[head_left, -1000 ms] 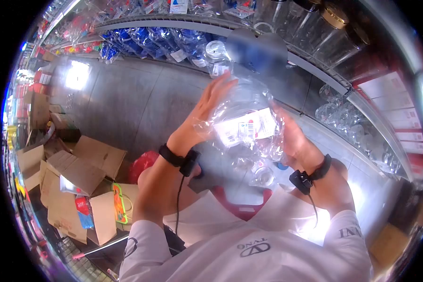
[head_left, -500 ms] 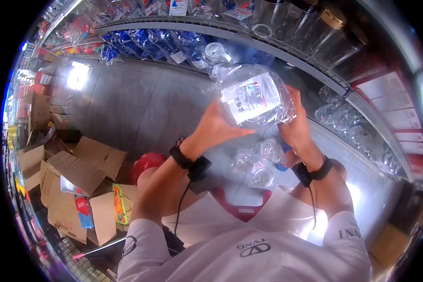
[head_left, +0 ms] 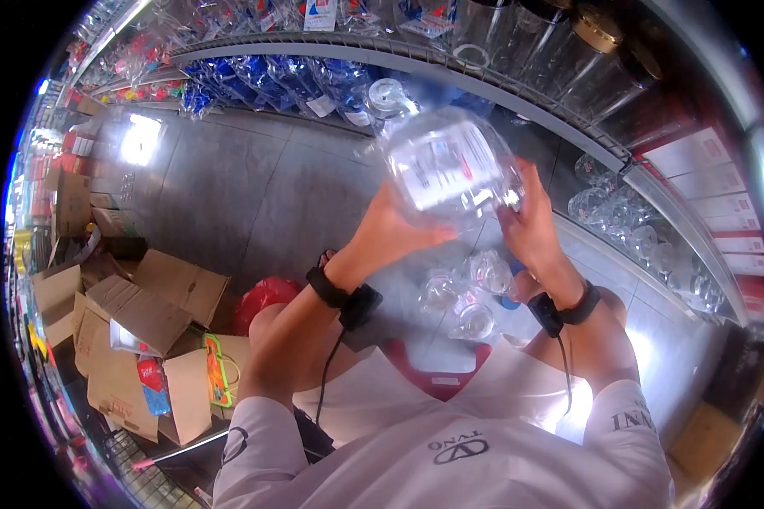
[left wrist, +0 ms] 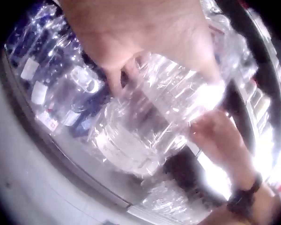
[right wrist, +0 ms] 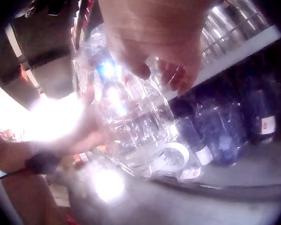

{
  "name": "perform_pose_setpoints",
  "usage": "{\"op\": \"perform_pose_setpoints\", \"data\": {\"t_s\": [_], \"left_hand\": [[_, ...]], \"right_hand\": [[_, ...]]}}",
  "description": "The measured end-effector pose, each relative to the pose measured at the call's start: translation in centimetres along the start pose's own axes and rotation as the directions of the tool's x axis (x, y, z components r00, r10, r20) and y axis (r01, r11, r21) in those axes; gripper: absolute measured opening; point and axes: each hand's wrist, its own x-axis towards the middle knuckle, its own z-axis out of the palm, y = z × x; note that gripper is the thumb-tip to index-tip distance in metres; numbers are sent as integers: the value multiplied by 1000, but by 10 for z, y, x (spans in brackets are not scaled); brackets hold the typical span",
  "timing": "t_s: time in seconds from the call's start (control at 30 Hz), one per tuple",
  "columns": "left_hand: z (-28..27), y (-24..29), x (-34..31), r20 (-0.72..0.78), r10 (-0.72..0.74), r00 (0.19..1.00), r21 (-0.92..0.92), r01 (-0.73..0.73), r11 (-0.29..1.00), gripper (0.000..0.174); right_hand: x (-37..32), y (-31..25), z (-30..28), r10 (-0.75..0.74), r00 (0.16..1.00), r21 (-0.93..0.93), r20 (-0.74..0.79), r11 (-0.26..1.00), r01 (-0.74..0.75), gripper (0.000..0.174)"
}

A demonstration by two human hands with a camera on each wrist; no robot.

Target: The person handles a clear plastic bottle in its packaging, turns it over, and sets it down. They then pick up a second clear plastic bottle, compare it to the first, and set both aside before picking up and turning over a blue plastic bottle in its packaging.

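A clear, rounded container (head_left: 454,161) wrapped in crinkled film, with a white printed label facing up, is held above the floor. My left hand (head_left: 399,227) grips its left side, the thumb lying along the near edge and the fingers partly hidden behind it. On the other side, my right hand (head_left: 532,219) grips the container's right edge and film. The left wrist view shows the wrapped container (left wrist: 131,136) below the left hand. Below the hands, several smaller clear wrapped pieces (head_left: 488,271) lie on the floor.
Blue wrapped goods (head_left: 272,76) fill the low shelf ahead, with a clear lidded container (head_left: 388,97) at its edge. Jars with dark and gold lids (head_left: 598,30) stand higher up. Stemmed glasses (head_left: 645,242) line the right shelf. Opened cardboard boxes (head_left: 136,310) and a red bag (head_left: 266,299) lie left.
The container has turned in both hands, so its label faces up at a different angle. Both hands have shifted their grip, and the floor pieces below show more fully.
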Motion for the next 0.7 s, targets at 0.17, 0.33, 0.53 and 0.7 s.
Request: {"op": "perform_pose_setpoints", "data": {"t_s": [0.17, 0.33, 0.53, 0.7], "left_hand": [[-14, -15, 1, -25, -244, 970, -275, 228, 934, 65], [-6, -14, 4, 208, -305, 929, -511, 369, 776, 80], [5, 7, 5, 144, -476, 867, -490, 481, 727, 90], [-1, 1, 8, 122, -540, 833, -548, 510, 663, 91]], "right_hand": [[4, 1, 1, 197, 976, 175, 97, 961, -212, 34], [5, 1, -2, 207, 971, 165, 121, 960, -226, 38], [4, 1, -3, 205, 972, 140, 113, 965, -220, 36], [4, 10, 0, 167, 980, 166, 106, 969, -183, 30]]}}
